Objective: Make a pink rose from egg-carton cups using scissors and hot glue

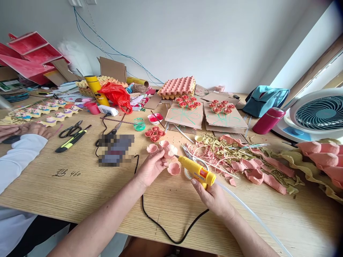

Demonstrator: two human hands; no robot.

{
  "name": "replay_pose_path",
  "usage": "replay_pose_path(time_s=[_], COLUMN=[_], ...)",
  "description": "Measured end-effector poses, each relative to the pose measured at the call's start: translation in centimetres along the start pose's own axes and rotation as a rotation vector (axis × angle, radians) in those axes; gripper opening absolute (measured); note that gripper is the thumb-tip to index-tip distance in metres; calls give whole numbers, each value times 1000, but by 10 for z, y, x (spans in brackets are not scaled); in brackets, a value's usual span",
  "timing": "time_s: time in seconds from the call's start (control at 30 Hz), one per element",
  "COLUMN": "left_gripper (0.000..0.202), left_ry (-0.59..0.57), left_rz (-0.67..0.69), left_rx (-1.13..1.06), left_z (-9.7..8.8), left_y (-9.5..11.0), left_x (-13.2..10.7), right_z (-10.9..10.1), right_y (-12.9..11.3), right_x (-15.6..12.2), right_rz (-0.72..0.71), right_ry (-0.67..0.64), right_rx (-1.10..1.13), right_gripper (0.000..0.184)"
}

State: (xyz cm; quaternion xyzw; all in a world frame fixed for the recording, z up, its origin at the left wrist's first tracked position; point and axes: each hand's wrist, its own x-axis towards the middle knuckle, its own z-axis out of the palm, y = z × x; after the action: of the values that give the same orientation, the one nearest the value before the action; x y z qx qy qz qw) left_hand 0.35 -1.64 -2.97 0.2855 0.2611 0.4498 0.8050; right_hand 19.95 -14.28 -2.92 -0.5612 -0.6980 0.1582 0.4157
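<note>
Between the thumb and fingers of my left hand is a pale pink egg-carton flower cup. My right hand grips a yellow hot glue gun, its nozzle pointing left at the cup. A clear glue stick trails from the gun's rear, and a black cord loops below. Around the left hand lie loose pink cups: one below, another to the left. Behind them sit several red-painted paper roses. Scissors lie partly hidden behind the gun.
Pink and tan carton scraps spread to the right, near a white fan and a magenta bottle. Two cardboard sheets bear finished roses. On the left are a utility knife, black scissors and another person's hands.
</note>
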Motion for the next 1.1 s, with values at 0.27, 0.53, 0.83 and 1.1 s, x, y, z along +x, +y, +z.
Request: replay_pose_path(time_s=[0.27,0.53,0.83,1.1], left_gripper=[24,25,27,29], left_ry=[0,-3,1,10], left_rz=[6,84,307,410], left_rx=[5,94,434,622], left_z=[0,2,7,5], left_y=[-1,0,1,0], left_x=[1,-3,-5,-7], right_z=[-1,3,2,-1], right_y=[-3,12,11,-1], right_x=[1,-3,-4,0], right_rz=[12,43,54,27], right_ry=[-1,8,23,-31], right_rx=[14,15,25,11], right_gripper=[39,41,47,41])
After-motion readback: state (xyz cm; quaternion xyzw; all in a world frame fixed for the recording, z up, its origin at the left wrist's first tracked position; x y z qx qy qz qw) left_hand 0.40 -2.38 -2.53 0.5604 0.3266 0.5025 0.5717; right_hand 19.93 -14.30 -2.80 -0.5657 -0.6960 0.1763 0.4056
